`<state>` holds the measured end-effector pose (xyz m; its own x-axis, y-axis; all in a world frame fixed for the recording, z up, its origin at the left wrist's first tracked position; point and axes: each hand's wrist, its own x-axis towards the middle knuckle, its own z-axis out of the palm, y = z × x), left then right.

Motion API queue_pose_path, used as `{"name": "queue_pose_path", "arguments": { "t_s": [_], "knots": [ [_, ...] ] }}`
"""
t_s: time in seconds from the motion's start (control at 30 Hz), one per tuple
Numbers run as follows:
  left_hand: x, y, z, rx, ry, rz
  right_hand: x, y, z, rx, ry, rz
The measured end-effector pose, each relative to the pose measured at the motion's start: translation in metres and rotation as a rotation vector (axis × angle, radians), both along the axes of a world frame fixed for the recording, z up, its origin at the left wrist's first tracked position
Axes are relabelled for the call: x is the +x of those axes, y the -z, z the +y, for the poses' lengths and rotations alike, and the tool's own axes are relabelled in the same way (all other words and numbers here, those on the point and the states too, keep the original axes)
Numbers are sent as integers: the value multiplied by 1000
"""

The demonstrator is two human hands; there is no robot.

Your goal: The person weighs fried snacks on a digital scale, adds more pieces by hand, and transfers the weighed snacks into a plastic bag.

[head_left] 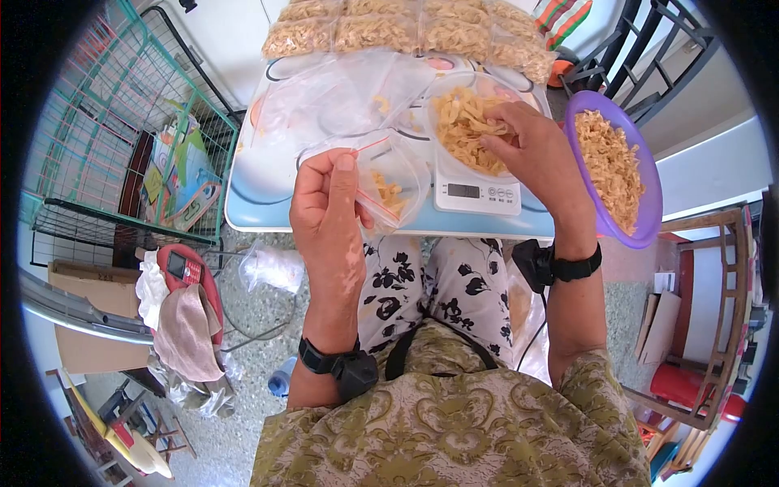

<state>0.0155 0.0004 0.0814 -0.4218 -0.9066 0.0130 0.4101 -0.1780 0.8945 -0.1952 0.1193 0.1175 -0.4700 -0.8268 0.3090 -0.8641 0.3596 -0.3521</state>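
My left hand (329,195) pinches the edge of a clear zip bag (412,172) with a red-orange seal line. The bag's mouth is spread, and a few dried yellowish strips (388,193) lie inside it. To its right, my right hand (535,146) reaches over a clear bowl heaped with dried strips (461,122). Its thumb and fingers are closed on some of the strips at the bowl's right side. Under the bowl sits a white digital kitchen scale (477,196); its display is too small to read.
Several filled bags (377,34) are lined up along the table's back. Flat plastic bags (324,97) cover the table's left part. A purple basin (653,203) of dried pieces stands at the right. A green wire cage (122,122) is on the left, near a red stool (213,284).
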Motion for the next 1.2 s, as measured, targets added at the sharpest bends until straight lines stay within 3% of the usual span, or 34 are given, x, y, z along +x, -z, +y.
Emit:
{"name": "queue_pose_path", "arguments": {
  "t_s": [0.47,0.77,0.83,1.07,1.2],
  "knots": [
    [-1,0,0,13,-6,-5,15,0,-12,184,80,99],
    [0,1,0,11,-3,-3,7,-1,-9,-154,24,53],
    [0,0,0,16,8,6,6,-4,-10,-250,61,-148],
    [1,1,-1,-4,43,4,3,-3,-8,-234,86,-114],
    [-1,0,0,13,5,-9,-2,4,-9,-306,91,-245]
  ]
}}
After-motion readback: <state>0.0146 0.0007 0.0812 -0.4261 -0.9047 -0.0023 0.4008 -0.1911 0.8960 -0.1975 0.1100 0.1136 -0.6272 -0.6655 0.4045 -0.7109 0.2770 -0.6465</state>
